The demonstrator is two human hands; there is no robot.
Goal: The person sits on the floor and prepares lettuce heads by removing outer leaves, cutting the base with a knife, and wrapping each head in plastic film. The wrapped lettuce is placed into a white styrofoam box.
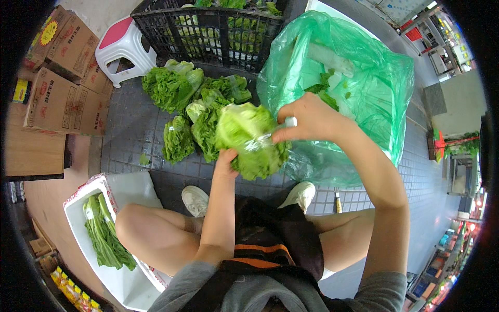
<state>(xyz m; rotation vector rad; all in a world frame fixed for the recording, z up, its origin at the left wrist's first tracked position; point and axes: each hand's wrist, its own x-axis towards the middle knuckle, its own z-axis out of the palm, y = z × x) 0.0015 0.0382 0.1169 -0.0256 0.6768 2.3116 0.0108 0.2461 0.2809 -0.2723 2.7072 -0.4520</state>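
Note:
A leafy lettuce head (244,130) with a clear band round it is raised in front of me. My left hand (226,161) grips it from the lower left. My right hand (306,117) is closed on a small white cylinder (291,121) at the lettuce's right side, against the clear band. Behind, several more lettuce heads (171,83) lie on the grey tiles. To the right stands a box lined with green plastic (379,83), with loose leaves inside.
A black crate (156,28) of greens and a stool (119,65) stand behind. Cardboard boxes (62,104) are stacked left. A foam box (132,184) holding long greens (101,229) is beside my left leg. A knife (338,200) lies near my right shoe.

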